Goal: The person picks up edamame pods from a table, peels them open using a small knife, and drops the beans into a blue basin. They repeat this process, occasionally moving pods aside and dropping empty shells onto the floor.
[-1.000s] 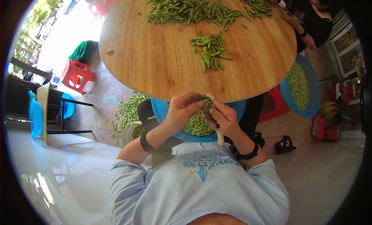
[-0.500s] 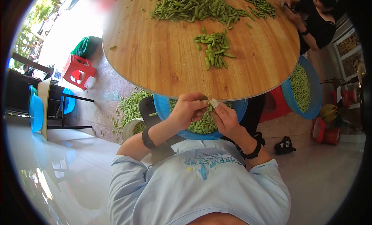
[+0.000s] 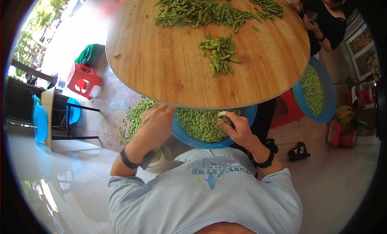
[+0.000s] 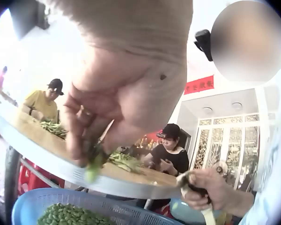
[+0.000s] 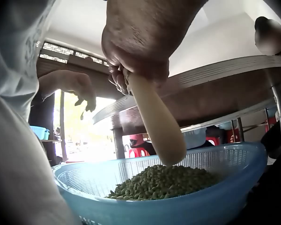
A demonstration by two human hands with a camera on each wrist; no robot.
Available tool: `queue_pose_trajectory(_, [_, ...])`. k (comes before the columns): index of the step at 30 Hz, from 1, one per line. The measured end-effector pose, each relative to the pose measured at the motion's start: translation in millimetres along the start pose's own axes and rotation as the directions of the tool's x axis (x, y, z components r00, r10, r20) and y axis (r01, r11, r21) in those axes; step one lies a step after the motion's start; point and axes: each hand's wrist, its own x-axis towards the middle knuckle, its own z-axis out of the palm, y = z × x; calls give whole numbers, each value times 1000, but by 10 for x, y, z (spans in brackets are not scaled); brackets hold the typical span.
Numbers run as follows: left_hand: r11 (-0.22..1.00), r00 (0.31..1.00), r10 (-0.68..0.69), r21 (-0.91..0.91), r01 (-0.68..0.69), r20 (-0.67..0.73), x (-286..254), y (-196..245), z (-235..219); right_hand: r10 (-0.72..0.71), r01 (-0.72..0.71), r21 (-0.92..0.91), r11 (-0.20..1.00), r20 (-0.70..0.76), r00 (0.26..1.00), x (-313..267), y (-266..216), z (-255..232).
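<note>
My left hand (image 3: 155,125), blurred, is left of the blue basket (image 3: 183,140), above the pods on the floor (image 3: 139,113). In the left wrist view its fingers pinch a blurred green pod (image 4: 92,169). My right hand (image 3: 240,131) is over the basket's right part, curled round a tool; the tool's pale handle (image 5: 157,123) points down in the right wrist view. Shelled green beans (image 5: 164,183) lie heaped in the basket. A small pile of pods (image 3: 221,56) sits on the round wooden table (image 3: 149,72), with a larger heap (image 3: 193,12) farther back.
A pale container (image 3: 164,153) stands partly hidden under my left forearm. Another blue basket of beans (image 3: 312,88) is at the right, beside a red stool (image 3: 286,109). A person in black (image 3: 324,20) is at the table's far right; a red stool (image 3: 83,80) stands left.
My left hand has parted from my right hand and moved left and slightly down, off the basket. My right hand has stayed near the basket, still holding the tool.
</note>
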Motion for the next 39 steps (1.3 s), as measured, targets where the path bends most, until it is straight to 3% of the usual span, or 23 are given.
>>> queue_pose_trajectory(2, [942,998,-57,330,66,-37,18,-49,-114,-4,4,9,1000,-1,1000,-5,-41,10])
queue_pose_trajectory(3, [939,997,-59,336,71,-46,108,-67,-109,-25,25,14,1000,-3,1000,43,-58,15])
queue_pose_trajectory(5, [999,996,33,4,-32,-84,434,-93,5,-31,31,21,999,1,1000,109,-87,36])
queue_pose_trajectory(7, [1000,998,-11,-7,10,-67,775,-121,229,-26,26,18,1000,6,1000,125,-106,33])
queue_pose_trajectory(10, [994,987,-59,83,73,-152,1209,-168,606,3,-2,47,999,-15,1000,91,-84,24])
queue_pose_trajectory(12, [983,969,-109,122,139,-221,1378,-223,740,108,-98,210,973,-35,994,67,-61,-8])
queue_pose_trajectory(16, [983,977,-115,121,138,-180,1416,-315,801,220,-186,404,895,-39,975,62,-44,-33])
queue_pose_trajectory(18, [990,969,-123,45,136,-215,1311,-283,769,328,-244,572,783,-45,944,133,-103,-45])
queue_pose_trajectory(19, [991,971,-112,51,125,-211,1247,-233,720,325,-235,575,783,-57,944,167,-113,-42])
queue_pose_trajectory(20, [963,973,-189,-219,157,-134,1152,-171,669,350,-241,623,744,-57,935,193,-121,-34])
queue_pose_trajectory(21, [859,969,-246,-470,202,-34,1051,-103,629,377,-247,669,701,-53,925,207,-123,-28])
queue_pose_trajectory(22, [861,970,-240,-468,199,-28,959,-37,600,380,-243,671,700,-61,923,226,-113,-30])
queue_pose_trajectory(24, [465,930,-296,-818,339,217,803,70,578,376,-274,816,509,76,923,249,-100,-39])
queue_pose_trajectory(25, [462,930,-293,-819,341,222,740,90,600,382,-275,815,510,72,922,242,-128,-28])
queue_pose_trajectory(27, [388,923,-240,-842,376,301,654,104,624,406,-315,868,383,148,902,271,-207,-5])
queue_pose_trajectory(30, [290,928,-244,-891,348,283,594,130,620,324,-304,876,375,183,928,266,-228,0])
queue_pose_trajectory(33, [309,954,-231,-915,259,192,561,83,687,359,-315,890,329,191,914,271,-244,32])
queue_pose_trajectory(36, [376,967,-214,-903,210,136,534,90,682,349,-328,876,353,202,915,284,-254,36])
queue_pose_trajectory(39, [353,969,-198,-912,210,146,514,64,674,319,-283,861,424,150,936,266,-233,64])
